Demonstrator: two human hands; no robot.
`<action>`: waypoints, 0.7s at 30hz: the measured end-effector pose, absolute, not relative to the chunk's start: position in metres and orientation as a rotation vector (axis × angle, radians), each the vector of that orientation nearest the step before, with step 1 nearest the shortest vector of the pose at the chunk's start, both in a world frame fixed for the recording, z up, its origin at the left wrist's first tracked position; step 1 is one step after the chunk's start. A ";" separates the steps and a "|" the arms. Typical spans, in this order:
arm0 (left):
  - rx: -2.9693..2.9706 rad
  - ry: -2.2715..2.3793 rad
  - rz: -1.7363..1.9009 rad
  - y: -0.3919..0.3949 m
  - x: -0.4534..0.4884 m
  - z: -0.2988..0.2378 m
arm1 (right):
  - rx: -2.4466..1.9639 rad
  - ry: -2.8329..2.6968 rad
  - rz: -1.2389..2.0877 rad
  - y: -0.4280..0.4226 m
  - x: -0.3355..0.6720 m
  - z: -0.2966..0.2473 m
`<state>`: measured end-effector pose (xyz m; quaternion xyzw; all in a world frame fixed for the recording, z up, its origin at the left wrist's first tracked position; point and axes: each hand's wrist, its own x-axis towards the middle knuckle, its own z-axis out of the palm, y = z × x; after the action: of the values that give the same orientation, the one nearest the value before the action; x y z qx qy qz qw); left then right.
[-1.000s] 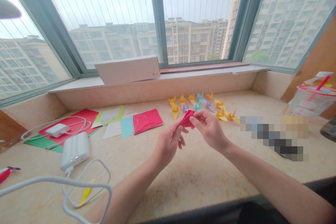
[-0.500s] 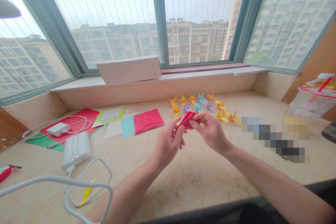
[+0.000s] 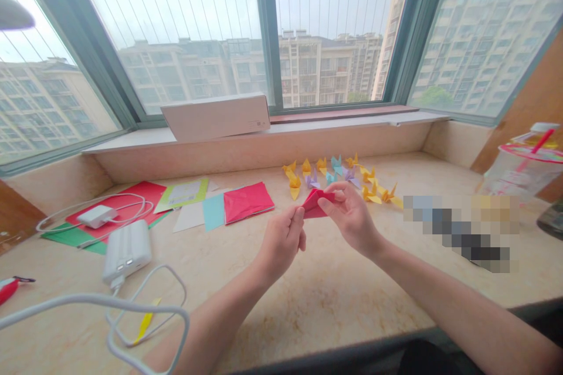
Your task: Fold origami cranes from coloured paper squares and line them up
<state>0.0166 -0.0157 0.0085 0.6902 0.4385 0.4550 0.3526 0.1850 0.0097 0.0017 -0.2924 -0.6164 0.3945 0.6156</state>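
Both hands hold one small folded piece of red paper (image 3: 315, 204) in the air above the stone counter (image 3: 334, 287). My left hand (image 3: 284, 241) pinches its lower left end with fingers curled. My right hand (image 3: 352, 217) grips the right side between thumb and fingers. Behind the hands lie several small folded paper cranes (image 3: 336, 177) in yellow, blue and purple. A stack of red paper sheets (image 3: 247, 201) lies to the left of the hands.
A white power bank (image 3: 126, 252) with a looping cable (image 3: 145, 316), a white charger (image 3: 97, 216) on red and green sheets, a long white box (image 3: 215, 116) on the sill, and a plastic drink cup (image 3: 521, 171) at the right edge.
The left fingers have curled in and closed on the paper's end. The red piece has turned a little between the hands and stays at the same spot.
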 end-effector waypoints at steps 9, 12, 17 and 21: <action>1.929 1.178 1.135 -0.018 0.017 0.010 | -0.772 -1.589 0.719 0.008 0.190 0.006; 1.961 1.183 1.150 -0.020 0.017 0.013 | -0.756 -1.548 0.751 0.007 0.189 0.005; 1.920 1.161 1.095 -0.018 0.016 0.013 | -0.787 -1.494 0.817 0.009 0.190 0.000; 1.751 1.093 1.092 -0.016 0.016 0.010 | -0.790 -1.488 0.852 0.010 0.191 -0.001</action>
<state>0.0165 -0.0160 0.0099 0.6896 0.4307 0.4301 0.3924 0.1905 0.0098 -0.0009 -0.3388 -0.6383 0.3656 0.5867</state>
